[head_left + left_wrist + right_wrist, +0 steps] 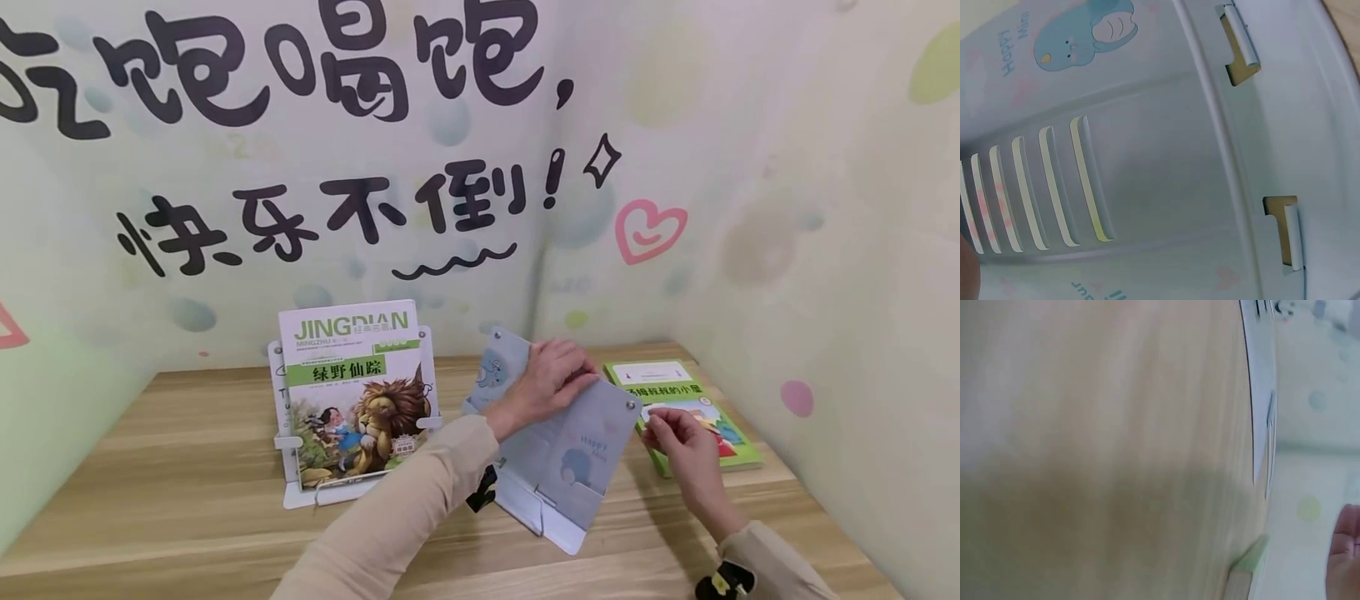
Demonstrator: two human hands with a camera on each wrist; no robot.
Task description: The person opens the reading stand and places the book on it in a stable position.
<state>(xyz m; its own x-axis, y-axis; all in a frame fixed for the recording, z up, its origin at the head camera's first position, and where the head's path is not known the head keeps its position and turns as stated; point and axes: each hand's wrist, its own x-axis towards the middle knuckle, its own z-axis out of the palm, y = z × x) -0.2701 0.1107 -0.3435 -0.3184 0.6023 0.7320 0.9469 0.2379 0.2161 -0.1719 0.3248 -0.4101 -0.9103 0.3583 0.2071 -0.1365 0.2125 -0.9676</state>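
Observation:
In the head view, my left hand (551, 382) grips the top edge of a pale blue metal book stand (592, 446), which leans back on its base. The left wrist view shows the stand's front close up, with slots (1060, 181), a cartoon print (1079, 37) and two folded metal tabs (1294, 234) at the bottom. Off the stand's right edge, my right hand (688, 462) hovers above the table with loosely bent fingers. Its fingertips overlap a green book (723, 417) lying behind. Part of that hand (1344, 562) shows at the right wrist view's edge.
On the left, a second stand (300, 497) holds an upright picture book (360, 417) with a lion on its cover. Both stands and the green book are on a wooden table (202, 467). A printed wall (465, 208) rises behind it.

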